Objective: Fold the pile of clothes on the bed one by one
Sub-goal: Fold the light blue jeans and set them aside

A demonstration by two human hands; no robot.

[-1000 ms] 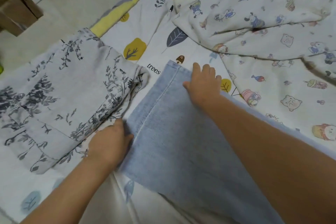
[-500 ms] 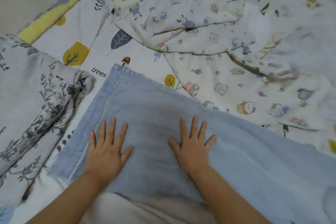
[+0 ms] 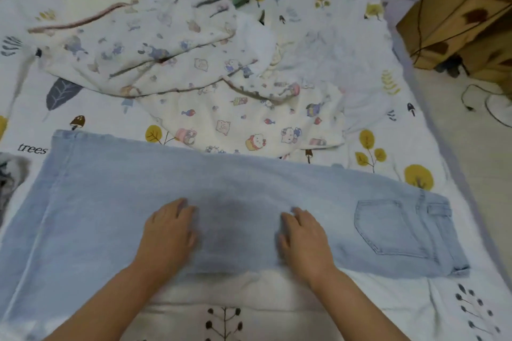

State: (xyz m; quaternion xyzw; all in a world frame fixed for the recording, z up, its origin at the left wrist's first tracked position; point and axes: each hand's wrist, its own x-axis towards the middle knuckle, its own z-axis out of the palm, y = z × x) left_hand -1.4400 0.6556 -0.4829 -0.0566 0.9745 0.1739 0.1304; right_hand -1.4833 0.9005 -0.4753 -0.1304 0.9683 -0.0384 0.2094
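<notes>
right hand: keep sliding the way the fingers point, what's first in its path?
The right hand lies on the jeans, pointing away. It likely crosses their far edge, then meets the cartoon-print blanket; depth is unclear.

I am in a home bedroom: I kneel over a bed [image 3: 360, 22] with a tree-and-leaf printed sheet, a cartoon-print blanket [image 3: 194, 63] rumpled on it, and beside it cardboard boxes [image 3: 465, 16] and cables [image 3: 482, 99] on the floor.

The fingers [image 3: 184, 209] of both hands are blurred. At 9 o'clock the grey floral garment [image 3: 8, 177] is cut by the edge. The jeans [image 3: 249, 196] hide the bed sheet below them.
</notes>
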